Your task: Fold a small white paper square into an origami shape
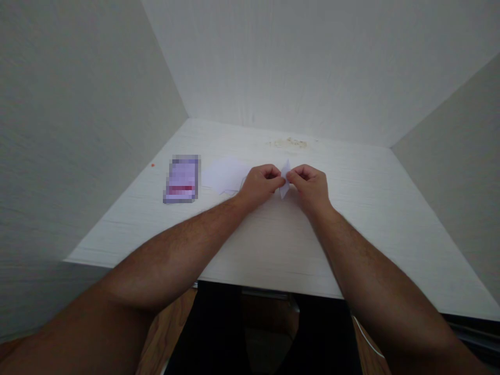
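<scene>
A small folded piece of white paper (pixel 285 179) stands just above the white table (pixel 351 229), pinched from both sides. My left hand (pixel 262 183) grips its left edge with closed fingers. My right hand (pixel 308 186) grips its right edge the same way. Both hands meet near the middle of the table, knuckles up. Most of the paper is hidden between the fingers.
Loose white paper sheets (pixel 226 174) lie on the table just left of my left hand. A blurred purple card or packet (pixel 182 178) lies further left. A faint yellowish stain (pixel 289 142) marks the table's far edge. White walls enclose the table on three sides.
</scene>
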Demonstrator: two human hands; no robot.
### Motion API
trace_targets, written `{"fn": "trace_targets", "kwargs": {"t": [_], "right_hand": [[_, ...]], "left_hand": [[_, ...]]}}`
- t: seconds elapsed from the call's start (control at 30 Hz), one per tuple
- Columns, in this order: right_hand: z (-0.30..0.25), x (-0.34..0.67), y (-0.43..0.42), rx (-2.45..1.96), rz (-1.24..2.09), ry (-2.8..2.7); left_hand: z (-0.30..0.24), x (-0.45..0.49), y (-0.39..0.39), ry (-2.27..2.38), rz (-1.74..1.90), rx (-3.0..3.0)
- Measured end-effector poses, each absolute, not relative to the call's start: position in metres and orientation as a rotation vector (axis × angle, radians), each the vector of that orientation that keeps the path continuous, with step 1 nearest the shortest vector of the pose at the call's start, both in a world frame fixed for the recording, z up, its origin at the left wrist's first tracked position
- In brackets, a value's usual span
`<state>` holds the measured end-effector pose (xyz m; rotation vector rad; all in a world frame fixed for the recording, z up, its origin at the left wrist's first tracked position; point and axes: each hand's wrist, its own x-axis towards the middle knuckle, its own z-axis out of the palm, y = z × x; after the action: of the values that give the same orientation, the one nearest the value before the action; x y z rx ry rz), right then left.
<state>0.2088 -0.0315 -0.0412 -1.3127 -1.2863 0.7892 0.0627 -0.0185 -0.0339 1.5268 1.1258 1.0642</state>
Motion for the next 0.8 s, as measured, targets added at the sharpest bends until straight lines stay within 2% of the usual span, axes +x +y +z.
{"fn": "trace_targets", "kwargs": {"t": [0.3, 0.8], "right_hand": [[-0.0439, 0.2064, -0.0310, -1.268, 0.673, -1.267], [-0.0428, 0.2046, -0.0328, -1.319, 0.612, -1.324]], "left_hand": [[-0.0332, 0.0653, -0.0195, 1.109, 1.205, 1.351], [-0.0349, 0.0635, -0.0174, 1.087, 1.160, 1.399]]}}
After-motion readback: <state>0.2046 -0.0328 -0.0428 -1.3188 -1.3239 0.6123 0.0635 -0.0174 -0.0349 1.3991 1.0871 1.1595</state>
